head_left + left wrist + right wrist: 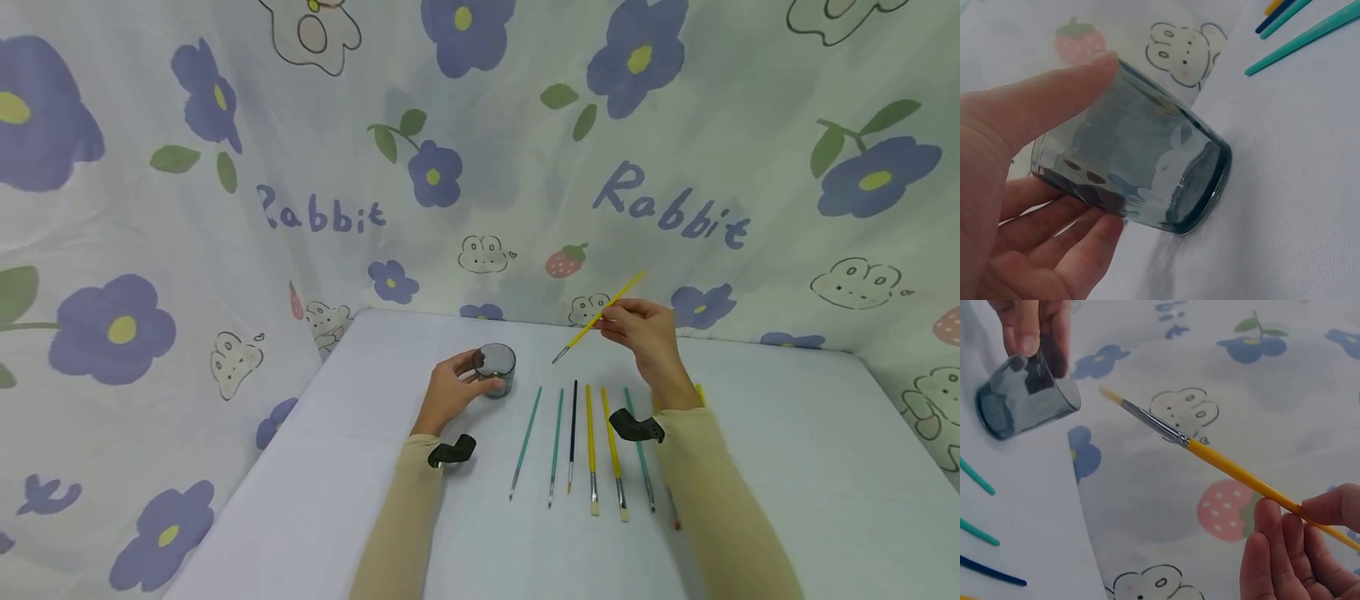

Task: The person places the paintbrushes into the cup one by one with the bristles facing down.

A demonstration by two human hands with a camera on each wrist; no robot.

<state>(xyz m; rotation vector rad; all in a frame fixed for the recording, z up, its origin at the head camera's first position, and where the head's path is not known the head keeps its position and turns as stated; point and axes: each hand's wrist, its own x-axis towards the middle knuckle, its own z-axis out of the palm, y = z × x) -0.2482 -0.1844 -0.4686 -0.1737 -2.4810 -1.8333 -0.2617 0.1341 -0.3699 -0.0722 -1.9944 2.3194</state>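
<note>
My left hand (pixel 453 390) holds a smoky grey glass (pixel 497 371) by its side, thumb across one wall and fingers around the other. In the left wrist view the glass (pixel 1141 150) looks see-through, with nothing inside it. My right hand (pixel 641 337) pinches a yellow paintbrush (pixel 588 327) by its handle, above the table. Its pale bristles and silver ferrule point down and left, towards the glass but apart from it. In the right wrist view thumb and fingers meet on the yellow handle of the brush (pixel 1235 470).
Several paintbrushes lie side by side on the white table (pixel 322 500), bristles towards me: a teal brush (pixel 527 442), a dark blue brush (pixel 573 433) and a yellow brush (pixel 591 442) among them. My right forearm partly covers the rightmost ones. A flower-printed curtain (pixel 495 150) hangs behind.
</note>
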